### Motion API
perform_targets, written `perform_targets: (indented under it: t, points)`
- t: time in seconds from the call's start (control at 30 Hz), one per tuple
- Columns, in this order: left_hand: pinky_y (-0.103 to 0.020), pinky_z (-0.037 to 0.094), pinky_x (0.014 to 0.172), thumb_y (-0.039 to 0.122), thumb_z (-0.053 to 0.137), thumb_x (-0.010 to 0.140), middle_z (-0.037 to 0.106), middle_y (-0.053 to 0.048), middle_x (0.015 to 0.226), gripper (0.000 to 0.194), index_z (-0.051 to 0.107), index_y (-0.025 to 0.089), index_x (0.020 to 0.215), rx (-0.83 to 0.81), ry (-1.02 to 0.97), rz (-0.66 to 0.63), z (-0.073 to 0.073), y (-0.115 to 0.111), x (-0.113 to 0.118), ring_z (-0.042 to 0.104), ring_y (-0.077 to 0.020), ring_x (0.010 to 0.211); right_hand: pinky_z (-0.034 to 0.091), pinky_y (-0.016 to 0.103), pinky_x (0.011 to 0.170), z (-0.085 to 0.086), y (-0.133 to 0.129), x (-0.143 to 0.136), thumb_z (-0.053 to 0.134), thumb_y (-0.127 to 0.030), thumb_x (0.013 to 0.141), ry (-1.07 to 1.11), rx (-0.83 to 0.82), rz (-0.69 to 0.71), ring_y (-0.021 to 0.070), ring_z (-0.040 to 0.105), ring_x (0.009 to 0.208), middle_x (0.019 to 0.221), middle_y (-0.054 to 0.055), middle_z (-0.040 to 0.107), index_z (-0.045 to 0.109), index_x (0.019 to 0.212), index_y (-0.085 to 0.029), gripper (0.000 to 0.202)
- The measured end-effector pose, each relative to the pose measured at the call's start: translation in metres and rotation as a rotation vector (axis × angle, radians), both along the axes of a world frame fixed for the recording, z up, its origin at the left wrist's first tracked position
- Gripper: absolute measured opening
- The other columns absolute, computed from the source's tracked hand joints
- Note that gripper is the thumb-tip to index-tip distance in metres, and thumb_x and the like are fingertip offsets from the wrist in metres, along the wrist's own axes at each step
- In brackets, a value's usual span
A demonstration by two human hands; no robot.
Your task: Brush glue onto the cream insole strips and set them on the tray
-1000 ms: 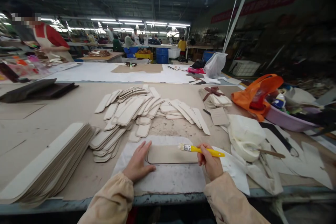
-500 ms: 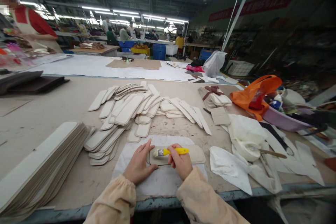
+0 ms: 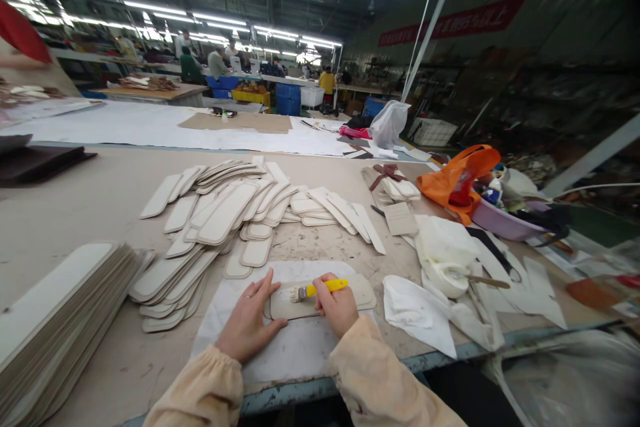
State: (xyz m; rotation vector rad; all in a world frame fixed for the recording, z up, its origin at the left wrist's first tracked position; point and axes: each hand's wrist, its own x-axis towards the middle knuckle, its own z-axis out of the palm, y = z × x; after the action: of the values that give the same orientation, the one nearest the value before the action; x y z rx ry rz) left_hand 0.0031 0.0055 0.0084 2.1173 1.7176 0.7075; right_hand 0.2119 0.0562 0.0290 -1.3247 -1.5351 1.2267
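Note:
A yellow-handled paintbrush [image 3: 336, 285] is pinched in my right hand [image 3: 339, 307], its pale bristles touching a long beige panel with rounded corners [image 3: 295, 310]. My left hand [image 3: 251, 320] lies at the panel's left end, thumb and fingers spread, steadying or touching its edge. Under the panel is a white sheet [image 3: 280, 357]. Just beyond, many similar rounded panels [image 3: 227, 213] lie in an overlapping fan. A thick stack of long panels [image 3: 60, 307] stands at the left.
To the right are a white container [image 3: 445, 247] with a wooden stick [image 3: 487, 281], and a crumpled white cloth [image 3: 413, 313]. Farther back lie a tied bundle of panels [image 3: 393, 185], an orange bag [image 3: 457, 177] and a purple basin [image 3: 505, 221]. Co-workers are in the background.
The view has turned to the right, so everything appears farther left. The brush has shifted slightly leftward along the panel, toward my left hand. Both hands keep their poses.

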Motion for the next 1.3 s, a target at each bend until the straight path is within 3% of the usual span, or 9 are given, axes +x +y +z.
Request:
perform_targets:
  t: [0.5, 0.7, 0.83, 0.93, 1.0, 1.13, 1.3]
  points:
    - [-0.053, 0.031, 0.11, 0.042, 0.058, 0.081, 0.053, -0.008, 0.136, 0.083, 0.013, 0.022, 0.147, 0.037, 0.167, -0.033, -0.01, 0.006, -0.005, 0.043, -0.029, 0.129, 0.038, 0.023, 0.046, -0.005, 0.019, 0.104, 0.041, -0.043, 0.087, -0.219, 0.036, -0.26, 0.0141, 0.051, 0.042, 0.047, -0.004, 0.053, 0.056, 0.078, -0.021, 0.027]
    - [-0.053, 0.032, 0.109, 0.043, 0.056, 0.082, 0.041, -0.009, 0.146, 0.072, 0.025, 0.022, 0.143, 0.047, 0.214, -0.043, -0.013, 0.008, -0.007, 0.041, -0.0289, 0.13, 0.04, 0.025, 0.052, 0.001, 0.024, 0.127, 0.042, -0.042, 0.086, -0.307, 0.056, -0.284, 0.0161, 0.055, 0.047, 0.049, -0.002, 0.056, 0.056, 0.077, -0.022, 0.026]
    - [-0.054, 0.031, 0.109, 0.042, 0.056, 0.082, 0.042, -0.009, 0.144, 0.074, 0.021, 0.023, 0.145, 0.041, 0.196, -0.057, -0.013, 0.007, -0.007, 0.039, -0.0288, 0.131, 0.039, 0.027, 0.052, 0.006, 0.022, 0.132, 0.043, -0.042, 0.086, -0.37, 0.084, -0.313, 0.0173, 0.055, 0.048, 0.049, -0.001, 0.056, 0.056, 0.078, -0.021, 0.026]
    - [-0.053, 0.029, 0.11, 0.041, 0.058, 0.081, 0.05, -0.008, 0.138, 0.08, 0.014, 0.023, 0.147, 0.029, 0.159, -0.045, -0.01, 0.005, -0.005, 0.039, -0.0285, 0.131, 0.038, 0.027, 0.051, 0.012, 0.017, 0.126, 0.044, -0.043, 0.086, -0.393, 0.118, -0.325, 0.0166, 0.054, 0.047, 0.05, -0.001, 0.056, 0.056, 0.078, -0.021, 0.027]
    - [-0.053, 0.029, 0.11, 0.04, 0.059, 0.08, 0.053, -0.008, 0.135, 0.085, 0.011, 0.022, 0.147, 0.023, 0.131, -0.035, -0.008, 0.003, -0.003, 0.038, -0.029, 0.131, 0.038, 0.025, 0.049, 0.017, 0.01, 0.113, 0.044, -0.044, 0.087, -0.287, 0.11, -0.324, 0.0151, 0.051, 0.045, 0.05, -0.002, 0.054, 0.054, 0.077, -0.021, 0.028]
    - [-0.052, 0.027, 0.111, 0.036, 0.064, 0.076, 0.055, -0.008, 0.133, 0.092, 0.009, 0.022, 0.148, 0.015, 0.101, -0.03, -0.001, 0.001, 0.0, 0.036, -0.029, 0.133, 0.031, 0.022, 0.038, 0.018, -0.006, 0.063, 0.047, -0.049, 0.085, 0.108, -0.033, -0.202, 0.012, 0.042, 0.038, 0.048, -0.005, 0.05, 0.053, 0.079, -0.021, 0.03]
    - [-0.052, 0.028, 0.111, 0.035, 0.068, 0.072, 0.053, -0.008, 0.135, 0.094, 0.012, 0.023, 0.147, 0.007, 0.106, -0.024, 0.001, 0.001, 0.001, 0.035, -0.0285, 0.133, 0.031, 0.02, 0.038, 0.003, -0.018, -0.001, 0.048, -0.045, 0.085, 0.203, -0.125, -0.007, 0.0105, 0.041, 0.036, 0.044, -0.006, 0.05, 0.051, 0.078, -0.021, 0.026]
